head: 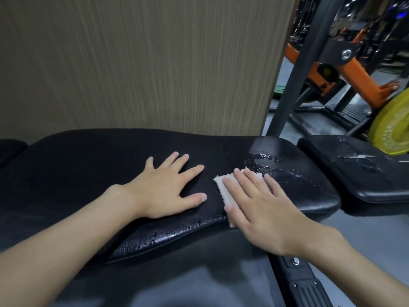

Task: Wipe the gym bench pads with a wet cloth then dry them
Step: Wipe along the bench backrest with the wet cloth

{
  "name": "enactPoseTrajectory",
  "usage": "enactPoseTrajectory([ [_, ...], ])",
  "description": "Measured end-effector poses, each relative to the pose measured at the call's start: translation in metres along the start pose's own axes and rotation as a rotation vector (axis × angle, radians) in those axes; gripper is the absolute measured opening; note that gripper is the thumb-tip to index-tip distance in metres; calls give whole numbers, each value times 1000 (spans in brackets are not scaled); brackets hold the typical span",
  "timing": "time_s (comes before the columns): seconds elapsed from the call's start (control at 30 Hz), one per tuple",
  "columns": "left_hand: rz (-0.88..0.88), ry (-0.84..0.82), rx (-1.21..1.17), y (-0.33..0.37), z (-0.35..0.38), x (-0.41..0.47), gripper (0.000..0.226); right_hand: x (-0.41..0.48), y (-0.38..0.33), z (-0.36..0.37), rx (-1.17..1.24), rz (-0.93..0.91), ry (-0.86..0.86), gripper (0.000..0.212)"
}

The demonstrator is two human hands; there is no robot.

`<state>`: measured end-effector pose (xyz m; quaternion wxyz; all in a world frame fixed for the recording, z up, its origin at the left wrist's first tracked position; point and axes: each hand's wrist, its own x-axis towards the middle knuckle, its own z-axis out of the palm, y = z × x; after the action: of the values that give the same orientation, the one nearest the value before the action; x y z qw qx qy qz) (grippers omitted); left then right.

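Note:
A long black bench pad (pixel 88 165) runs across the view, with water beads and wet streaks near its right end and along its front edge. A smaller black pad (pixel 354 165) sits just to its right, also wet on top. My left hand (pixel 168 187) lies flat on the long pad, fingers spread. To its right, my right hand (pixel 259 202) presses a small white cloth (pixel 223 185) flat against the pad with straight fingers. Most of the cloth is hidden under that hand.
A wood-grain wall panel (pixel 137 63) stands right behind the bench. A dark upright post (pixel 296 69), an orange machine frame (pixel 358 74) and a yellow weight plate (pixel 394 127) are at the right. Below right is the bench's black frame (pixel 303 284) on grey floor (pixel 365 231).

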<state>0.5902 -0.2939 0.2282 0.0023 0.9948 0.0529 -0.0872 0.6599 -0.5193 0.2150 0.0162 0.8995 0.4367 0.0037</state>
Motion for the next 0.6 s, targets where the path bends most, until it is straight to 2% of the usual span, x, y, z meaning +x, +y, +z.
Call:
enactPoseTrajectory([
  [0.1, 41, 35, -24, 5, -1, 6, 98, 1, 4, -1, 32, -22, 0, 73],
  [0.2, 36, -1, -2, 12, -4, 14, 98, 20, 9, 3, 34, -9, 6, 75],
  [0.37, 15, -47, 21, 17, -4, 19, 85, 91, 33, 5, 103, 87, -45, 55],
  [0.6, -7, -61, 19, 21, -6, 23, 84, 180, 71, 7, 157, 231, -109, 62],
])
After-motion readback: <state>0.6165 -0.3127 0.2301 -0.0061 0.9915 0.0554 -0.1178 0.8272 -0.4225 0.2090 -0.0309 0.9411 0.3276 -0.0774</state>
